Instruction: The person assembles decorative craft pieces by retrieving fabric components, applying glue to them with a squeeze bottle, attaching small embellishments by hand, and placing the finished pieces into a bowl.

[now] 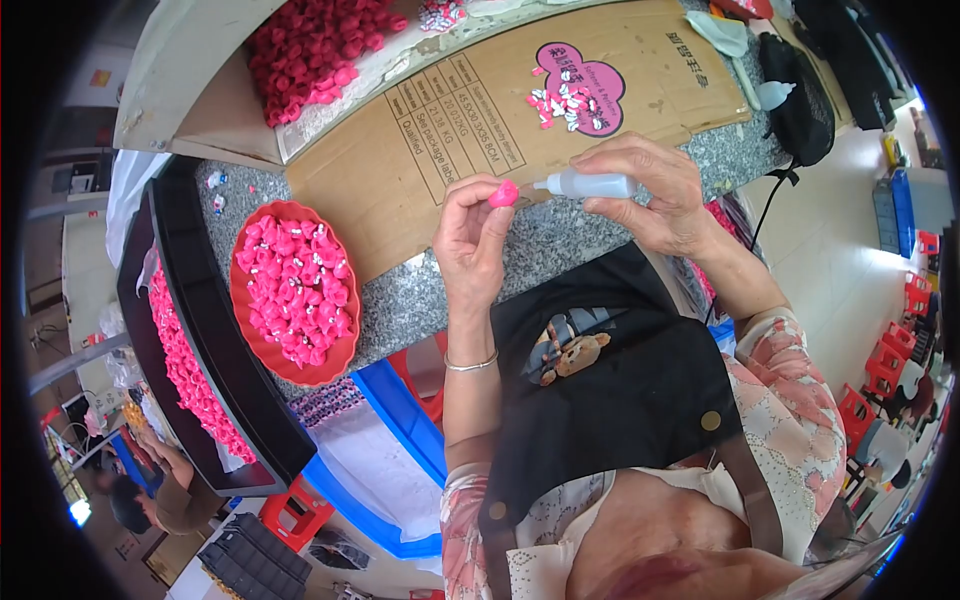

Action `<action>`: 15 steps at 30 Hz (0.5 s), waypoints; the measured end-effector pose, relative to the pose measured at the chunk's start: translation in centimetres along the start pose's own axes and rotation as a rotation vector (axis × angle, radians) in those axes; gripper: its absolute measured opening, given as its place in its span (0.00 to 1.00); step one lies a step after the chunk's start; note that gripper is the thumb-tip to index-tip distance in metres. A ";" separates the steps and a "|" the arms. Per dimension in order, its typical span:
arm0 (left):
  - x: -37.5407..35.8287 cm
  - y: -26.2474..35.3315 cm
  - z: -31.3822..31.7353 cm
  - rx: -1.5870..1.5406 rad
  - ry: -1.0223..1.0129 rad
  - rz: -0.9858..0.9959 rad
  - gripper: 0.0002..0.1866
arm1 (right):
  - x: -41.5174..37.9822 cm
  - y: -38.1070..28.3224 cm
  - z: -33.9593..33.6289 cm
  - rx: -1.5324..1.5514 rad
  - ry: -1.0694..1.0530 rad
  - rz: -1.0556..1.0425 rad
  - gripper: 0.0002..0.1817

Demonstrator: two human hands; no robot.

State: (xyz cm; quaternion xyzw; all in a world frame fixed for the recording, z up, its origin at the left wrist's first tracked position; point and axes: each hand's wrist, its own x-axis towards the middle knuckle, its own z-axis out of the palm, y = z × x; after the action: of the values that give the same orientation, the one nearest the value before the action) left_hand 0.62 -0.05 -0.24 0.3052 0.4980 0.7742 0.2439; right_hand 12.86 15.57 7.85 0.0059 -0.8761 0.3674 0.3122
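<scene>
Between thumb and fingers, my left hand (472, 245) is closed on a small bright pink piece (504, 194), held over the near edge of the cardboard sheet (400, 170). My right hand (650, 190) grips a translucent squeeze bottle (592, 184) lying sideways. Its thin nozzle points left, right beside the pink piece. Further back on the cardboard lies a small group of pink-and-white pieces (572, 106). To the left, a red scalloped bowl (240, 262) is heaped with similar pink pieces, some showing white spots.
A black tray (168, 215) of pink pieces stands left of the bowl. Behind, an open box (190, 140) holds more. A white scoop (722, 36), a small bottle (774, 95) and a black mesh bag (800, 100) lie at the back right. Another person (165, 490) sits at far left.
</scene>
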 end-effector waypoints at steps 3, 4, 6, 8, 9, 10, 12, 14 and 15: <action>0.0 0.0 0.0 0.006 -0.001 0.012 0.09 | 0.0 0.0 0.0 0.010 0.003 0.004 0.14; 0.1 0.1 0.1 0.014 -0.004 0.017 0.09 | 0.0 0.0 0.0 0.008 0.004 0.004 0.14; 0.1 0.1 0.0 0.023 -0.005 0.026 0.09 | 0.1 0.1 0.0 0.007 0.008 0.006 0.14; 0.1 0.0 0.0 0.028 -0.002 0.034 0.08 | 0.0 0.2 0.1 0.009 0.011 0.008 0.14; 0.1 0.0 -0.1 0.030 0.001 0.037 0.08 | 0.0 0.2 0.1 0.014 0.008 0.012 0.14; 0.1 -0.1 -0.1 0.032 0.003 0.041 0.08 | 0.0 0.2 0.2 0.018 0.005 0.015 0.14; 0.1 -0.2 -0.1 0.032 0.011 0.044 0.08 | 0.0 0.2 0.2 0.019 0.001 0.023 0.13; 0.1 0.0 0.1 0.030 0.023 0.043 0.08 | -0.1 0.2 0.3 0.015 0.001 0.034 0.13; 0.1 -0.1 0.1 0.031 0.025 0.045 0.08 | 0.0 0.2 0.3 0.013 -0.002 0.034 0.13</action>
State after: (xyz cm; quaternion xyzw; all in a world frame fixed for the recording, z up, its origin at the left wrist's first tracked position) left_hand 0.60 0.12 -0.25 0.3105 0.5059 0.7754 0.2156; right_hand 12.65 15.49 7.51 -0.0067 -0.8739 0.3785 0.3050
